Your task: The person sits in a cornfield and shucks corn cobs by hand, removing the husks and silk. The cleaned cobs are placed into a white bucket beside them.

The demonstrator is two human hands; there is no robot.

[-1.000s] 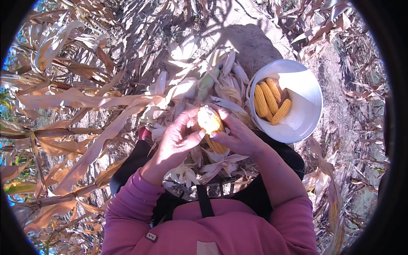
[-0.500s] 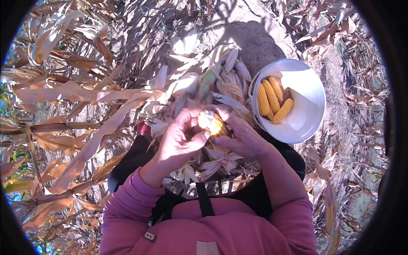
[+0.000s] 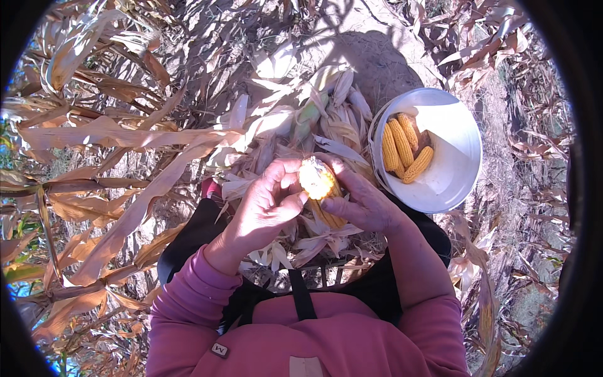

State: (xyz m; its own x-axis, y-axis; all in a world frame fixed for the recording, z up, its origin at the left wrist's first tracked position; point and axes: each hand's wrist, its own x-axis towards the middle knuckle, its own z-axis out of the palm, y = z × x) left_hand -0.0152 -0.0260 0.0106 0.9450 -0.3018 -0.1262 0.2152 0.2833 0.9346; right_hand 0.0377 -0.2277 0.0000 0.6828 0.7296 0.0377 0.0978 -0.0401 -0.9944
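Both hands hold one yellow corn cob upright in front of my chest. My left hand grips its left side, thumb against the kernels. My right hand wraps the right side and lower part. Pale dry husk leaves hang below the cob between my wrists. To the right stands a white bucket with three husked yellow cobs inside.
A heap of unhusked ears and loose husks lies on the ground just beyond my hands. Dry brown corn stalks and leaves crowd the left side. Bare dirt shows behind the heap. Dry leaf litter covers the ground right of the bucket.
The hands and cob have stayed in nearly the same place. The left fingers have shifted slightly on the cob's top. The bucket and its cobs are unchanged.
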